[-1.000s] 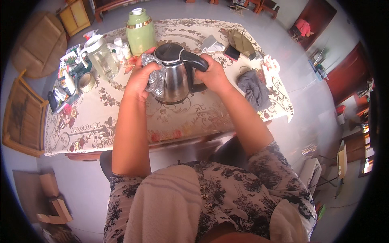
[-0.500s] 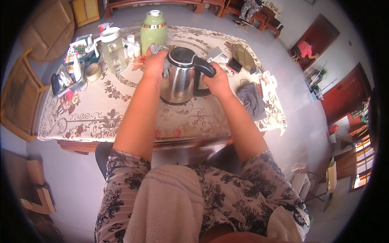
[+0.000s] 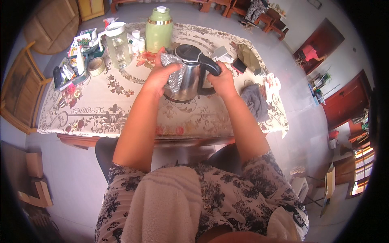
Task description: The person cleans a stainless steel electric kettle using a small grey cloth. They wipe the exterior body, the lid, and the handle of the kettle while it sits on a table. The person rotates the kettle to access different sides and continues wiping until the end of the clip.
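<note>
The person's left hand (image 3: pixel 159 77) holds a silvery cloth (image 3: pixel 173 77) against the side of a steel kettle (image 3: pixel 189 83); the right hand (image 3: pixel 223 81) grips its black handle (image 3: pixel 210 65). The kettle is upright at the cloth-covered desk (image 3: pixel 91 106), between a green flask (image 3: pixel 159 34) and the person.

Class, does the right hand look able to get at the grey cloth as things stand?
Probably not while the right hand holds the black kettle handle; otherwise the way looks free to the grey cloth at its right.
</note>
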`<action>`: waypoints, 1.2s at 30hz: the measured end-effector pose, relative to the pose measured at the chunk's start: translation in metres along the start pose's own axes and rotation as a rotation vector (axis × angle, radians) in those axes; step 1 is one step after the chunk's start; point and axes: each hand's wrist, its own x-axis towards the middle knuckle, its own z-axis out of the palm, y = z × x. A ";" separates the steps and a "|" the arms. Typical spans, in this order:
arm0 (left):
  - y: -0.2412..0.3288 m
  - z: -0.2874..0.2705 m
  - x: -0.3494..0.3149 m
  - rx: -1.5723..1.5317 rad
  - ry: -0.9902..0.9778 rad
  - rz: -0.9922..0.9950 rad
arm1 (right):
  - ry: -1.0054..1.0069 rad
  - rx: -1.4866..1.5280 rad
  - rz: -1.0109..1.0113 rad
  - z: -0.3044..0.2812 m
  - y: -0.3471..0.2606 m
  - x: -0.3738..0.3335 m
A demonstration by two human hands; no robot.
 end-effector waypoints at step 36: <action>0.007 -0.009 0.008 0.080 0.080 -0.249 | 0.026 0.034 -0.019 -0.004 -0.011 -0.010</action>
